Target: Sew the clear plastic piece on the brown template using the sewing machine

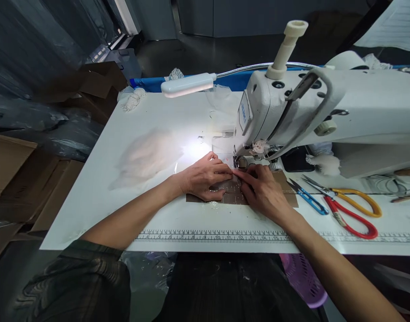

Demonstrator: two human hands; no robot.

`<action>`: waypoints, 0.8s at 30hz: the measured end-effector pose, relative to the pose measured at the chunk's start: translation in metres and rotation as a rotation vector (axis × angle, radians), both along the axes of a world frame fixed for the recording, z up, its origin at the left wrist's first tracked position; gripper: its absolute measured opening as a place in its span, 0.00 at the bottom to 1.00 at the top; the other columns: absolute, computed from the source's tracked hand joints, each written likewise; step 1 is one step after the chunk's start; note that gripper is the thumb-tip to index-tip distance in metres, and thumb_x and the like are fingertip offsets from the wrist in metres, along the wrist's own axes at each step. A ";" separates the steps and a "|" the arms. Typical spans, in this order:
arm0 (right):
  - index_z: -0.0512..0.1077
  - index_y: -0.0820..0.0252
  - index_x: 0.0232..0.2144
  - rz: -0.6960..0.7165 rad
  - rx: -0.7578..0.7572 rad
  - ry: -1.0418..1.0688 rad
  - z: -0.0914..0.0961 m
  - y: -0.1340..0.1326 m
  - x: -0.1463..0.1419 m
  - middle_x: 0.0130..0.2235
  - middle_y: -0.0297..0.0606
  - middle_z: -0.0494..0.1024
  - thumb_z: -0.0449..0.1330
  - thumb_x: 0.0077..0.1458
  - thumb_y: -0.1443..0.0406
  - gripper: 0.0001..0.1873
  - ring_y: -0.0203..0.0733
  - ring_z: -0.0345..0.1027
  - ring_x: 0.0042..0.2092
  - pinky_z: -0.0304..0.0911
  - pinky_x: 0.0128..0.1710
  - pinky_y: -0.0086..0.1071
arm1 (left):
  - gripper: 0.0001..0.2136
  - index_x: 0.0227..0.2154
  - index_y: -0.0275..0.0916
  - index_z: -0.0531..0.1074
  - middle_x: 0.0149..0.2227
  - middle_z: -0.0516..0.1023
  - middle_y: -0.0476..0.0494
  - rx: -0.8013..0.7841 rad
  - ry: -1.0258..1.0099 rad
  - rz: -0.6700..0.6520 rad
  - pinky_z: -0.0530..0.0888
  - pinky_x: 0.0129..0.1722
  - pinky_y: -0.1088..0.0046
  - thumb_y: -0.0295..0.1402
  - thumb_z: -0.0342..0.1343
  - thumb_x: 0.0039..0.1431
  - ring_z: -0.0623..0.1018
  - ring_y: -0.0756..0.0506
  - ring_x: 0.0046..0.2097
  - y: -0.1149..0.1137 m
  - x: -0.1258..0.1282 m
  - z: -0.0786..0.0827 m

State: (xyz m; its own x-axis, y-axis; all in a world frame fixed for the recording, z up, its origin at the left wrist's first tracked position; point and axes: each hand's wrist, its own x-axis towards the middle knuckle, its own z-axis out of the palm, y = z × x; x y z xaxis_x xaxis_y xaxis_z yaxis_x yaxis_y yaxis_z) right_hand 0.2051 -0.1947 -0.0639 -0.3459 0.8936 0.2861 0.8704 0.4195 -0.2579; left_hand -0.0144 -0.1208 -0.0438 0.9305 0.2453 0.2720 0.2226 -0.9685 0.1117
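A white sewing machine [258, 107] stands on the worktable, its presser foot area [240, 162] just ahead of my fingertips. Beneath my hands lies a brown flat piece [288, 190], with thin sheer fabric [232, 184] dotted with tiny white specks over it. My left hand [208, 176] is closed, its fingers bent and gripping the fabric left of the presser foot. My right hand [263, 190] pinches the fabric close to the foot, index finger meeting the left fingertips. The needle itself is too small to make out.
Blue thread snips [308, 197] and scissors with red and yellow handles [352, 210] lie right of my right hand. A ruler strip [218, 236] runs along the table's front edge. A lamp [188, 85] hangs over the table; cardboard boxes [53, 188] stand at left.
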 end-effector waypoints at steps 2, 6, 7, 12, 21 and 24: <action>0.71 0.51 0.54 -0.026 -0.020 -0.033 0.001 0.001 0.000 0.42 0.46 0.69 0.51 0.60 0.64 0.21 0.51 0.61 0.44 0.63 0.30 0.36 | 0.16 0.45 0.38 0.72 0.44 0.76 0.39 0.004 0.015 0.016 0.65 0.44 0.59 0.39 0.49 0.58 0.73 0.43 0.39 0.000 0.001 0.002; 0.71 0.51 0.54 -0.048 -0.064 -0.004 0.002 0.003 0.001 0.44 0.47 0.69 0.51 0.61 0.62 0.20 0.50 0.63 0.44 0.64 0.30 0.37 | 0.18 0.48 0.38 0.71 0.45 0.75 0.39 0.015 0.035 0.033 0.64 0.43 0.61 0.40 0.50 0.58 0.72 0.42 0.39 0.001 0.001 0.002; 0.71 0.52 0.54 -0.041 -0.073 0.030 0.002 0.003 0.002 0.44 0.47 0.70 0.50 0.61 0.62 0.20 0.49 0.64 0.44 0.65 0.31 0.38 | 0.18 0.49 0.38 0.71 0.46 0.75 0.39 0.017 0.038 0.035 0.64 0.42 0.61 0.40 0.50 0.58 0.72 0.43 0.39 0.002 0.001 0.002; 0.72 0.56 0.53 0.029 -0.068 0.123 0.003 0.001 0.002 0.45 0.47 0.70 0.50 0.61 0.64 0.20 0.48 0.65 0.44 0.67 0.38 0.42 | 0.17 0.46 0.38 0.72 0.46 0.74 0.39 0.017 0.051 0.057 0.63 0.42 0.61 0.40 0.50 0.58 0.71 0.43 0.39 0.003 0.003 0.001; 0.71 0.57 0.53 0.002 -0.025 0.011 0.003 0.004 -0.001 0.44 0.49 0.71 0.49 0.60 0.63 0.21 0.51 0.65 0.42 0.65 0.32 0.39 | 0.17 0.45 0.39 0.72 0.47 0.73 0.39 0.022 0.056 0.137 0.63 0.42 0.61 0.42 0.49 0.59 0.70 0.43 0.39 0.004 0.005 0.000; 0.71 0.57 0.52 0.001 0.002 -0.023 0.001 0.004 -0.001 0.44 0.49 0.72 0.49 0.60 0.62 0.21 0.50 0.65 0.42 0.64 0.31 0.37 | 0.16 0.44 0.39 0.73 0.48 0.72 0.39 0.010 0.071 0.158 0.63 0.43 0.61 0.43 0.48 0.60 0.70 0.43 0.40 0.004 0.005 0.001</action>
